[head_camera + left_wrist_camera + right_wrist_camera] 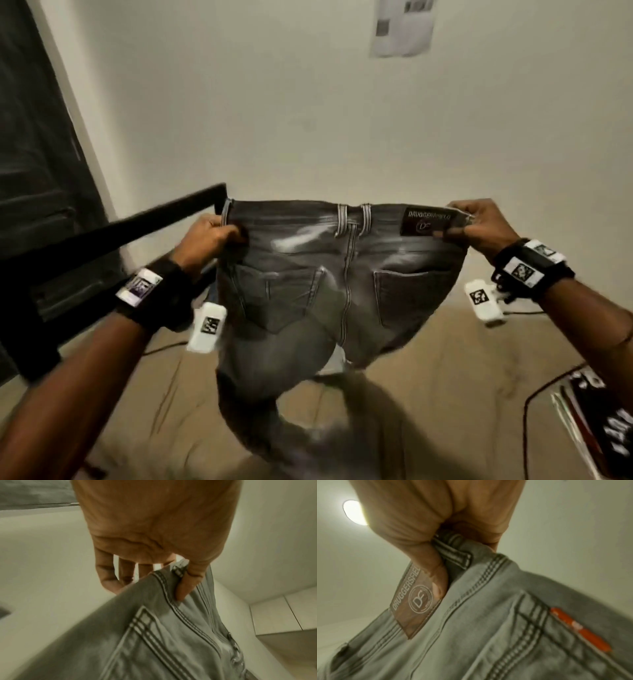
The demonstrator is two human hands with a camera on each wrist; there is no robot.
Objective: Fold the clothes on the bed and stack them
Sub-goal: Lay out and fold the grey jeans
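I count one pair of grey jeans [318,284], with two back pockets, two centre belt loops and one brown brand patch [426,222]. I note one orange tab [580,630] at a pocket edge in the right wrist view. Two hands are in frame: left hand [209,240] and right hand [479,222]. I log two wristbands, each with a white tagged block below it. One bed [445,411], one paper sheet [400,25] on the wall, one ceiling light [353,512], one printed item [603,421] at lower right.
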